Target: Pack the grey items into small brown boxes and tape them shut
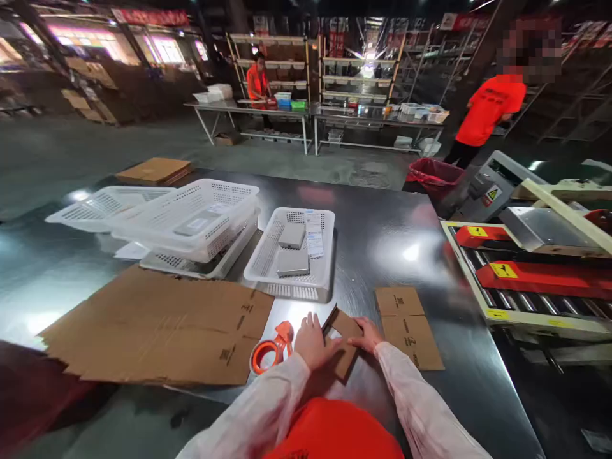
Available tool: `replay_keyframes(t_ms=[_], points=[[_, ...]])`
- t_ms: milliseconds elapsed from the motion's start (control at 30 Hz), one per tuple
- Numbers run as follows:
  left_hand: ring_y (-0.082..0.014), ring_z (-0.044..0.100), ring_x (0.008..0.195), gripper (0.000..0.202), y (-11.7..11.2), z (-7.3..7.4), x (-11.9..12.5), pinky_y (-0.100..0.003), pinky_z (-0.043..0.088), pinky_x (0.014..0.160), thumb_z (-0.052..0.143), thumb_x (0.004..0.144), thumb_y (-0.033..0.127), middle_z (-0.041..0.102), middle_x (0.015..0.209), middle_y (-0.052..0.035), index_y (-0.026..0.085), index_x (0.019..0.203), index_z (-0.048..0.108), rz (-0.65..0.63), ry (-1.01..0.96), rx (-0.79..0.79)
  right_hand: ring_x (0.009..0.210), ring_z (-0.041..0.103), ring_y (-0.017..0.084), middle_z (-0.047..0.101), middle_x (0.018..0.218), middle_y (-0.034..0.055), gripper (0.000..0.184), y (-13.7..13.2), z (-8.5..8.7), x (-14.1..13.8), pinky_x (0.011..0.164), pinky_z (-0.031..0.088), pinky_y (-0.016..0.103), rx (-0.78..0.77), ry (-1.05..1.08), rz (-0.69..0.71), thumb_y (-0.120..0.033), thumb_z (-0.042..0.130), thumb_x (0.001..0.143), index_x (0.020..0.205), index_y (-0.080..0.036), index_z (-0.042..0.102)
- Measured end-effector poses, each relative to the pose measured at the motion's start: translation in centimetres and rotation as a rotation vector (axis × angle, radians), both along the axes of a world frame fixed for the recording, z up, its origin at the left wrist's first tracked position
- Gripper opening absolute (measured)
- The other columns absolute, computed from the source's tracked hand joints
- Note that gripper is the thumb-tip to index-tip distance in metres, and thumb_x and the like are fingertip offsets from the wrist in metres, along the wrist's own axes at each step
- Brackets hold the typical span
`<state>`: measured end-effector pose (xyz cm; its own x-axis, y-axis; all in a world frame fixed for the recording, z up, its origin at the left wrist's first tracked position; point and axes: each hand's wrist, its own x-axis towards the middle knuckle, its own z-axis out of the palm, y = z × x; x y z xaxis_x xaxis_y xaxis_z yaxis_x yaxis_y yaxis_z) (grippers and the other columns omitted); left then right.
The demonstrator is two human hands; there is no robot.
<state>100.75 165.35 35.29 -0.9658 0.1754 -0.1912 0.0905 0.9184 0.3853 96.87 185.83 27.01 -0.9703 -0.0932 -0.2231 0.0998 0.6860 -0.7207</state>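
Note:
Both of my hands are at the near edge of the steel table [382, 255]. My left hand [313, 341] and my right hand [368, 335] grip the sides of a small folded piece of brown cardboard [345, 341], which is partly hidden by my fingers. An orange tape dispenser [272, 349] lies just left of my left hand. Farther left is a large flat cardboard blank [157, 328], and a smaller cardboard sheet [408, 328] lies right of my right hand. Ahead, a white perforated basket [289, 255] holds two grey flat boxes and some papers.
Stacked white baskets [191, 220] stand left of that basket. A roller conveyor with red parts [526, 287] runs along the right. Beyond the table are a red-lined bin [435, 172], a person in an orange shirt [488, 108], and another person [258, 83] at a far table.

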Motion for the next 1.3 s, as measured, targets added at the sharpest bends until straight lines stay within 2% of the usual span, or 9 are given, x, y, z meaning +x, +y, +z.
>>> replay_keyframes(t_ms=[100, 233, 367, 533, 800, 933, 1033, 1133, 1300], points=[[-0.0514, 0.026, 0.137, 0.118, 2.2, -2.8, 2.4, -0.062, 0.038, 0.098, 0.073, 0.057, 0.064, 0.021, 0.155, -0.0274, 0.011, 0.151, 0.026, -0.037, -0.203, -0.074, 0.096, 0.06, 0.028, 0.065, 0.095, 0.0087, 0.061, 0.6, -0.2, 1.2, 0.089, 0.047, 0.042, -0.026, -0.006, 0.015, -0.031, 0.084, 0.047, 0.106, -0.019, 0.073], [-0.0515, 0.025, 0.137, 0.11, 4.4, -5.5, 5.1, -0.061, 0.037, 0.099, 0.074, 0.061, 0.05, 0.012, 0.159, -0.0241, 0.017, 0.153, 0.023, 0.022, -0.194, -0.091, 0.104, 0.061, 0.027, 0.066, 0.106, 0.0102, 0.058, 0.8, -1.1, 2.0, 0.097, 0.046, 0.043, -0.065, 0.019, -0.043, -0.038, 0.075, 0.06, 0.114, -0.02, 0.069], [-0.0506, 0.028, 0.136, 0.105, 4.9, -6.2, 5.9, -0.06, 0.038, 0.098, 0.074, 0.062, 0.048, 0.018, 0.157, -0.0242, 0.017, 0.151, 0.027, 0.105, -0.131, -0.089, 0.104, 0.062, 0.026, 0.07, 0.106, 0.0099, 0.046, -0.5, -2.1, 1.1, 0.1, 0.045, 0.047, -0.08, 0.037, -0.076, -0.052, 0.057, 0.076, 0.107, -0.021, 0.073], [-0.0486, 0.03, 0.136, 0.11, 4.4, -5.9, 7.3, -0.058, 0.043, 0.096, 0.074, 0.062, 0.057, 0.015, 0.158, -0.0237, 0.017, 0.152, 0.026, 0.21, -0.184, -0.065, 0.101, 0.064, 0.027, 0.072, 0.101, 0.0109, 0.05, -2.0, -2.1, -0.4, 0.098, 0.046, 0.049, -0.12, 0.008, 0.02, -0.06, 0.052, 0.076, 0.097, -0.021, 0.076], [-0.0439, 0.005, 0.146, 0.088, 3.2, -7.4, 10.1, -0.059, 0.029, 0.109, 0.056, 0.078, 0.067, 0.005, 0.162, -0.0123, 0.03, 0.151, 0.027, 0.236, -0.169, 0.071, 0.095, 0.063, 0.025, 0.071, 0.098, 0.0101, 0.045, -2.6, -2.5, -1.2, 0.094, 0.047, 0.044, -0.144, -0.022, 0.17, -0.056, 0.057, 0.074, 0.094, -0.02, 0.076], [-0.0394, 0.017, 0.145, 0.078, 2.4, -8.4, 10.2, -0.058, 0.025, 0.112, 0.057, 0.083, 0.056, 0.02, 0.159, -0.016, 0.022, 0.149, 0.034, 0.253, -0.018, 0.094, 0.095, 0.061, 0.026, 0.07, 0.096, 0.0106, 0.046, -2.9, -3.0, -1.1, 0.094, 0.046, 0.045, -0.129, 0.008, 0.169, -0.056, 0.056, 0.075, 0.095, -0.019, 0.076], [-0.0326, 0.035, 0.137, 0.062, -0.2, -8.0, 8.4, -0.05, 0.031, 0.112, 0.051, 0.09, 0.036, 0.042, 0.146, -0.0206, 0.009, 0.144, 0.039, 0.483, 0.151, 0.028, 0.092, 0.061, 0.025, 0.069, 0.092, 0.0099, 0.043, -3.0, -3.0, -1.2, 0.092, 0.047, 0.044, -0.124, 0.022, 0.178, -0.054, 0.057, 0.075, 0.092, -0.019, 0.076], [-0.0355, 0.043, 0.127, 0.06, -3.6, -6.9, 5.8, -0.051, 0.037, 0.106, 0.054, 0.087, 0.029, 0.05, 0.135, -0.0238, 0.005, 0.141, 0.042, 0.722, 0.173, -0.126, 0.091, 0.061, 0.024, 0.069, 0.091, 0.0092, 0.04, -3.0, -2.9, -1.3, 0.09, 0.047, 0.042, -0.109, 0.038, 0.189, -0.052, 0.057, 0.077, 0.093, -0.02, 0.076], [-0.0317, 0.051, 0.119, 0.056, -7.4, -5.6, 3.2, -0.054, 0.032, 0.107, 0.041, 0.089, 0.01, 0.062, 0.119, -0.0198, 0.011, 0.145, 0.04, 0.572, 0.011, -0.154, 0.093, 0.058, 0.024, 0.067, 0.092, 0.0095, 0.041, -3.2, -2.7, -1.0, 0.091, 0.046, 0.041, -0.062, 0.065, 0.233, -0.049, 0.054, 0.081, 0.097, -0.018, 0.075]])
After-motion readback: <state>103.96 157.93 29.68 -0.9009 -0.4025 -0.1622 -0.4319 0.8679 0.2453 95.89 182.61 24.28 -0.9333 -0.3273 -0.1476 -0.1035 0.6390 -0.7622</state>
